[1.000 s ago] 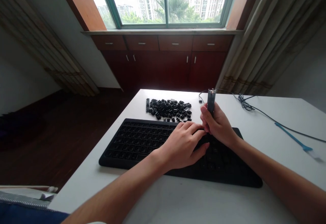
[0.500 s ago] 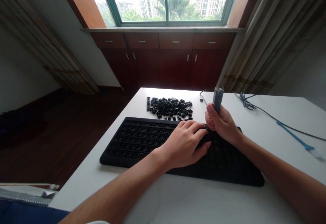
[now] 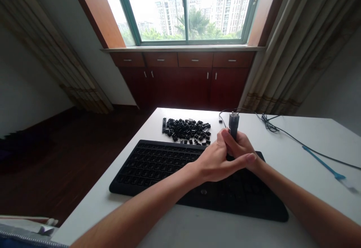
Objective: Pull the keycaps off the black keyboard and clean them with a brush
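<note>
A dark grey, bar-shaped tool [image 3: 234,124] with small metal points on its top end stands upright in my right hand [image 3: 239,144], whose fingers are closed round it. My left hand [image 3: 216,161] presses against my right hand from the left. Its thumb stretches across toward my right wrist, while its other fingers bend away and are mostly hidden. Both hands are over the right half of a black keyboard [image 3: 158,162]. The left part of the keyboard shows empty square sockets without keycaps. Behind it lies a heap of loose black keycaps [image 3: 184,129].
A thin black cable [image 3: 296,135] runs along the right side of the white table [image 3: 180,227], with a coiled bundle near the back. Close by lies a blue brush [image 3: 321,161]. Red-brown cabinets [image 3: 180,84] stand beneath the window, beyond the table.
My left hand has moved from the keys up against my right hand, its thumb now stretched out. The view has tilted, so the scene sits lower. The tool is slightly further left.
</note>
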A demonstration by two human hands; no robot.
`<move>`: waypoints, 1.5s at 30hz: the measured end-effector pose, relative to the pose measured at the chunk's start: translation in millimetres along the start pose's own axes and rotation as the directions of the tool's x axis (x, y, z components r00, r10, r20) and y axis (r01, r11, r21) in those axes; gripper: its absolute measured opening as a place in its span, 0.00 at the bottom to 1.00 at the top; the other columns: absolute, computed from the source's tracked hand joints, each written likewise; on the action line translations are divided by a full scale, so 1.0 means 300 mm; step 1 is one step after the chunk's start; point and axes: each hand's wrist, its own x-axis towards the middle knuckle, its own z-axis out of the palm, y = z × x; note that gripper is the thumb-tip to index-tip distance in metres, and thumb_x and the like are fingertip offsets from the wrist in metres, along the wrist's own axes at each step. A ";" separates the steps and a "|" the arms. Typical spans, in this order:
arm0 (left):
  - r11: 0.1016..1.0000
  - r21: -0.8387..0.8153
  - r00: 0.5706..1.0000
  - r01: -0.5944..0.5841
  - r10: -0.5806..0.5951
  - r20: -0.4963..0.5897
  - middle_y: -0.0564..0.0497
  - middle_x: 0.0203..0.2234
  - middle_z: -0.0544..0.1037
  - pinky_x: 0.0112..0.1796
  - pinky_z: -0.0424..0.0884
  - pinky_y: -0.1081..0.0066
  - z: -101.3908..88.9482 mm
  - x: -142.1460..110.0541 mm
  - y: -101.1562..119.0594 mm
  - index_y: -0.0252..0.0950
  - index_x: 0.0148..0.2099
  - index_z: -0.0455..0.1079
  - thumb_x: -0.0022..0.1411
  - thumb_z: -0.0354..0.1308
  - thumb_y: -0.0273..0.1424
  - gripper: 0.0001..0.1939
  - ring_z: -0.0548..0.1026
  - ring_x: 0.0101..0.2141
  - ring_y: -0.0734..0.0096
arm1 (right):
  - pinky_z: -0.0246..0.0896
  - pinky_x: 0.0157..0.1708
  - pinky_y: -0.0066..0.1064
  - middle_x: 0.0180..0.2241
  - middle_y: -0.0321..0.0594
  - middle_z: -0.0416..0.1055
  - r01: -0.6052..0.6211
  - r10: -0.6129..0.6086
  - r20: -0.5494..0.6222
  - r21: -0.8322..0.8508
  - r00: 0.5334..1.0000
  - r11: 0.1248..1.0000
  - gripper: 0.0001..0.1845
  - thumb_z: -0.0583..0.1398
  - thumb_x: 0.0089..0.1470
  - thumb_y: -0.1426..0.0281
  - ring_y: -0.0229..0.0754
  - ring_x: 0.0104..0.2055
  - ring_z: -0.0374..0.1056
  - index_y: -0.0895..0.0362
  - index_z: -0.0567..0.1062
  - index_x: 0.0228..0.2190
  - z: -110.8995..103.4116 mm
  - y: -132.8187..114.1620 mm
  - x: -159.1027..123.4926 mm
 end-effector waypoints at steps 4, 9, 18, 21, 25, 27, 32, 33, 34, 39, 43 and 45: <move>0.997 -0.066 0.998 0.044 -0.046 -0.033 0.40 0.46 0.77 0.43 0.79 0.57 0.027 0.011 -0.014 0.33 0.60 0.65 0.63 0.59 0.55 0.36 0.78 0.43 0.54 | 0.46 0.16 0.27 0.13 0.31 0.57 -0.125 0.125 0.074 0.005 0.989 0.992 0.30 0.62 0.58 0.48 0.32 0.16 0.53 0.56 0.63 0.17 -0.007 0.000 0.019; 0.992 -0.102 0.995 0.075 -0.081 -0.057 0.39 0.46 0.77 0.45 0.78 0.57 0.034 0.003 -0.026 0.33 0.62 0.62 0.60 0.63 0.55 0.39 0.78 0.44 0.54 | 0.44 0.15 0.26 0.13 0.29 0.55 -0.083 0.083 0.008 0.056 0.997 0.995 0.31 0.63 0.56 0.47 0.31 0.15 0.51 0.55 0.62 0.17 0.000 0.008 0.017; 0.992 0.002 0.991 0.127 -0.127 0.027 0.47 0.38 0.77 0.35 0.75 0.63 0.026 0.018 -0.022 0.36 0.48 0.66 0.49 0.68 0.59 0.37 0.76 0.35 0.60 | 0.45 0.16 0.29 0.10 0.31 0.53 -0.007 0.019 -0.114 0.107 0.993 0.994 0.36 0.58 0.61 0.47 0.32 0.14 0.51 0.55 0.59 0.11 0.001 -0.020 0.002; 0.993 0.057 0.995 0.100 -0.101 0.013 0.49 0.37 0.77 0.36 0.74 0.63 0.024 0.017 -0.015 0.37 0.45 0.66 0.44 0.71 0.58 0.37 0.76 0.35 0.60 | 0.44 0.16 0.29 0.10 0.31 0.52 -0.051 0.069 -0.098 0.178 0.993 0.983 0.36 0.58 0.60 0.46 0.32 0.14 0.50 0.54 0.59 0.11 0.002 -0.028 0.001; 0.993 0.043 0.994 0.107 -0.107 0.010 0.48 0.38 0.78 0.36 0.74 0.63 0.028 0.010 -0.023 0.36 0.47 0.66 0.46 0.72 0.55 0.36 0.77 0.37 0.59 | 0.40 0.15 0.28 0.10 0.30 0.52 -0.066 0.092 -0.063 0.331 0.994 0.941 0.35 0.59 0.60 0.46 0.31 0.13 0.48 0.54 0.57 0.13 -0.004 -0.030 0.011; 0.996 0.026 0.997 0.083 -0.083 -0.003 0.47 0.41 0.78 0.39 0.74 0.62 0.031 0.007 -0.030 0.36 0.51 0.66 0.50 0.72 0.50 0.35 0.77 0.40 0.58 | 0.36 0.14 0.27 0.10 0.28 0.51 -0.081 0.117 -0.052 0.458 0.992 0.885 0.34 0.59 0.60 0.46 0.30 0.12 0.45 0.54 0.56 0.15 -0.014 -0.032 0.020; 0.999 -0.029 0.994 0.034 -0.037 -0.099 0.47 0.46 0.79 0.49 0.73 0.61 0.038 0.002 -0.044 0.38 0.56 0.68 0.58 0.69 0.36 0.26 0.78 0.46 0.59 | 0.35 0.12 0.25 0.11 0.25 0.50 -0.071 0.157 -0.082 0.626 0.984 0.776 0.32 0.61 0.58 0.45 0.29 0.12 0.40 0.54 0.56 0.19 -0.044 -0.036 0.040; 0.999 -0.028 0.992 0.034 -0.037 -0.118 0.48 0.45 0.80 0.49 0.73 0.61 0.039 0.001 -0.046 0.38 0.54 0.69 0.59 0.69 0.34 0.22 0.78 0.45 0.60 | 0.36 0.12 0.24 0.11 0.25 0.50 -0.063 0.154 -0.089 0.638 0.984 0.767 0.32 0.62 0.57 0.45 0.29 0.13 0.39 0.54 0.57 0.19 -0.047 -0.036 0.043; 0.999 -0.018 0.990 0.039 -0.041 -0.136 0.49 0.44 0.81 0.49 0.72 0.61 0.040 0.000 -0.048 0.38 0.52 0.70 0.60 0.68 0.33 0.20 0.78 0.45 0.61 | 0.36 0.12 0.24 0.12 0.25 0.51 -0.053 0.148 -0.095 0.645 0.984 0.762 0.31 0.62 0.57 0.45 0.29 0.13 0.39 0.54 0.58 0.19 -0.047 -0.036 0.044; 0.995 0.073 0.986 0.069 -0.057 -0.158 0.52 0.38 0.83 0.48 0.73 0.58 0.036 -0.009 -0.050 0.41 0.56 0.69 0.59 0.68 0.31 0.23 0.80 0.43 0.58 | 0.42 0.13 0.24 0.18 0.30 0.62 -0.008 0.112 -0.128 0.623 0.986 0.782 0.31 0.56 0.56 0.38 0.30 0.14 0.48 0.54 0.66 0.25 -0.034 -0.031 0.040; 0.995 0.090 0.987 0.053 -0.038 -0.159 0.53 0.39 0.84 0.48 0.73 0.59 0.015 -0.017 -0.045 0.41 0.58 0.70 0.60 0.69 0.32 0.24 0.81 0.44 0.59 | 0.58 0.19 0.26 0.27 0.36 0.69 0.077 0.077 -0.262 0.531 0.962 0.844 0.29 0.58 0.57 0.42 0.38 0.25 0.68 0.54 0.67 0.25 -0.025 -0.017 0.037; 0.995 0.084 0.984 0.046 -0.030 -0.178 0.54 0.38 0.84 0.48 0.74 0.61 -0.005 -0.019 -0.049 0.42 0.57 0.71 0.61 0.69 0.33 0.22 0.81 0.42 0.62 | 0.63 0.23 0.27 0.28 0.37 0.70 0.130 0.027 -0.330 0.444 0.944 0.886 0.26 0.61 0.57 0.45 0.38 0.28 0.70 0.55 0.68 0.26 -0.024 -0.009 0.037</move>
